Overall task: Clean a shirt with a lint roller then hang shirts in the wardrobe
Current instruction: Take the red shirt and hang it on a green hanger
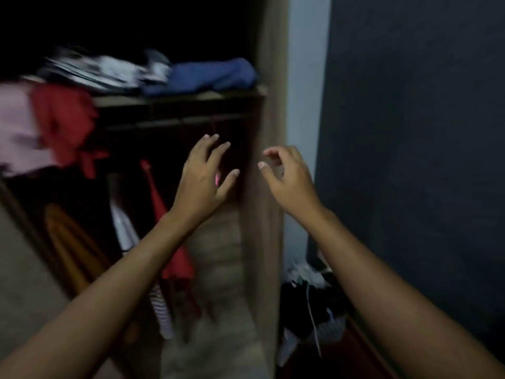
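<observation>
Wardrobe (269,187): I see an open wooden wardrobe filling the left and centre of the head view. Its right side panel stands upright in the middle, and the picture is dim and smeared by motion.
Shelf (177,98): a board runs across the top of the wardrobe. A folded blue cloth (210,75) lies at its right end against the side panel, with striped clothes blurred to its left.
Rail (169,123): a dark bar sits just under the shelf, its long axis running left to right and ending at the side panel.
Hanging shirts (175,258): red, white and striped garments hang below the rail towards its left and middle. A red shirt (65,119) is bunched at the shelf's left end.
Left hand (203,176): raised inside the wardrobe opening, fingers spread wide and straight, holding nothing.
Right hand (289,176): raised in front of the side panel's outer edge, fingers loosely curled, with nothing between them.
Lint roller: I cannot find it anywhere in view.
Relation that matters: no shirt is in either hand. The rail lies above the left hand and a little to its left, and that hand is the nearer one. The right hand is outside the opening. I judge that the bare right end of the rail is the hanging spot.
</observation>
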`<state>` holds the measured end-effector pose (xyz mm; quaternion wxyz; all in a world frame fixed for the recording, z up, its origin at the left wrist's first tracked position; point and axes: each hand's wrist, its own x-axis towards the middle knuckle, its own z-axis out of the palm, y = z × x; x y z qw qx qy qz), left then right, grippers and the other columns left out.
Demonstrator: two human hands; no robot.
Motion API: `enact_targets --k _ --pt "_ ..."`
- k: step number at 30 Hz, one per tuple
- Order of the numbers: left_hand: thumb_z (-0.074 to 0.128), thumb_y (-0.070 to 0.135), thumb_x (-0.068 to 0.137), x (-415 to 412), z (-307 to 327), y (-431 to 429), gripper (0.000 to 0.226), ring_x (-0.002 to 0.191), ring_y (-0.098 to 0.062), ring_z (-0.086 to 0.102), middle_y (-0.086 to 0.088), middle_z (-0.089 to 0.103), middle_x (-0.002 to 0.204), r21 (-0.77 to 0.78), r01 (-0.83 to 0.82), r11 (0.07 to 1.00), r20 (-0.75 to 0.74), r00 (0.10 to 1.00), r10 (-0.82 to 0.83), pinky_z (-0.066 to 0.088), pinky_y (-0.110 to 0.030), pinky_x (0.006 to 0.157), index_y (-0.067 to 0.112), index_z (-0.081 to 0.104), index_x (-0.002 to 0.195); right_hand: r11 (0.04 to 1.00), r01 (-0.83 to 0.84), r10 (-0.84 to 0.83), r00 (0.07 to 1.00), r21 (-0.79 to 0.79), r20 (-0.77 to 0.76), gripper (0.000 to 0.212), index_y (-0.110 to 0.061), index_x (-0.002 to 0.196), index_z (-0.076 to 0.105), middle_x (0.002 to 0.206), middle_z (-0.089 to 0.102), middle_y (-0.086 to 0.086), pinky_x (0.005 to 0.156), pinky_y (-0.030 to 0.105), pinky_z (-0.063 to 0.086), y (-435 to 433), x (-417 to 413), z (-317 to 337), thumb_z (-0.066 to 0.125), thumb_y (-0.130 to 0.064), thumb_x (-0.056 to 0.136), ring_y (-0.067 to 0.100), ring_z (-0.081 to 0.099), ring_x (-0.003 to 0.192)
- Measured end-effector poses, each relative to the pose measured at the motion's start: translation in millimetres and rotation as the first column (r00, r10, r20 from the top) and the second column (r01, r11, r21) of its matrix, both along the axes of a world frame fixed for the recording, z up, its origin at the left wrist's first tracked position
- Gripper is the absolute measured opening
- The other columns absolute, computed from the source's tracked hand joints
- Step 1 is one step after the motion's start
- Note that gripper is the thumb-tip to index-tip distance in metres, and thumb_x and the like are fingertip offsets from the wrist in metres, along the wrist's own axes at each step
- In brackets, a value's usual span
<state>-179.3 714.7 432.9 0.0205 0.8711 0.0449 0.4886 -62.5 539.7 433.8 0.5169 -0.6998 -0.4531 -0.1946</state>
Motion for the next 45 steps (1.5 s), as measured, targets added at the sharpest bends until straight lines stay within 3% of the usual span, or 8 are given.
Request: enact_targets --k 4,9,18,26,30,33,36,45 --pt "0.063 0.038 0.093 -56.7 69.5 49.6 0.057 0.142 -0.033 0.04 -0.016 0.047 0.146 0.116 -0.122 0.986 0.042 0.992 0.118 0.038 -0.047 0.114 0.009 0.052 0.142 0.994 -0.106 0.099 0.976 0.024 0.192 0.028 -0.016 0.116 0.062 0.114 0.057 0.001 0.095 0.036 0.049 75.5 -36.6 79.3 0.062 -0.031 0.093 0.018 0.057 0.108" --pt "0.063 0.04 0.088 -94.0 124.5 97.3 0.057 0.129 -0.031 0.049 -0.014 0.051 0.137 0.166 -0.22 0.961 0.054 0.975 0.214 0.045 -0.047 0.105 0.01 0.054 0.137 0.986 -0.129 0.157 0.935 -0.106 0.319 0.031 -0.023 0.121 0.056 0.118 0.051 -0.004 0.098 0.038 0.048 137.4 -71.7 138.4 0.061 -0.036 0.093 0.014 0.05 0.115" --pt "0.073 0.041 0.081 -117.8 180.8 170.9 0.064 0.131 -0.032 0.045 -0.013 0.052 0.137 0.113 -0.394 0.912 -0.069 0.913 0.403 0.043 -0.05 0.102 0.015 0.055 0.137 0.925 0.105 0.089 0.873 -0.364 0.48 0.053 -0.026 0.133 0.049 0.13 0.049 0.004 0.099 0.044 0.045 191.6 -67.3 194.8 0.068 -0.043 0.087 0.025 0.047 0.122" --pt "0.061 0.07 0.055 -103.0 221.0 209.5 0.106 0.129 -0.041 0.046 -0.011 0.043 0.146 0.017 -0.522 0.853 -0.365 0.791 0.492 0.046 -0.058 0.102 0.027 0.041 0.149 0.818 0.278 -0.002 0.877 -0.503 0.481 0.091 -0.036 0.147 0.035 0.143 0.042 0.007 0.1 0.053 0.043 246.0 -39.2 212.6 0.073 -0.065 0.07 0.036 0.041 0.129" --pt "0.067 0.075 0.057 -83.7 229.6 224.1 0.106 0.13 -0.036 0.052 -0.012 0.051 0.144 0.058 -0.532 0.845 -0.549 0.69 0.472 0.046 -0.045 0.106 0.027 0.043 0.148 0.714 0.314 -0.006 0.896 -0.626 0.443 0.104 -0.037 0.151 0.029 0.149 0.038 0.009 0.106 0.056 0.036 274.2 -34.2 218.8 0.076 -0.068 0.064 0.042 0.037 0.134" --pt "0.08 0.053 0.072 -74.9 225.0 227.7 0.081 0.127 -0.03 0.056 -0.007 0.06 0.139 0.07 -0.531 0.845 -0.567 0.675 0.471 0.049 -0.037 0.102 0.027 0.051 0.143 0.692 0.271 0.011 0.923 -0.669 0.385 0.086 -0.034 0.139 0.045 0.141 0.05 0.008 0.107 0.055 0.04 289.2 -35.3 218.7 0.076 -0.063 0.065 0.039 0.047 0.129" --pt "0.081 0.046 0.071 -74.7 220.2 229.2 0.072 0.123 -0.03 0.058 -0.007 0.064 0.132 0.072 -0.536 0.841 -0.521 0.699 0.49 0.05 -0.039 0.099 0.025 0.057 0.136 0.749 0.293 0.007 0.894 -0.595 0.448 0.063 -0.027 0.125 0.056 0.126 0.063 0.007 0.098 0.051 0.049 292.5 -47.7 211.4 0.074 -0.053 0.071 0.037 0.057 0.118" --pt "0.078 0.043 0.079 -19.9 241.8 210.5 0.06 0.107 -0.04 0.061 -0.022 0.061 0.116 0.074 -0.521 0.85 -0.243 0.817 0.522 0.049 -0.042 0.09 0.011 0.058 0.126 0.938 0.233 -0.09 0.879 -0.256 0.469 0.041 -0.021 0.118 0.058 0.113 0.065 0.011 0.084 0.044 0.051 280.8 1.8 227.0 0.067 -0.042 0.083 0.037 0.063 0.105"
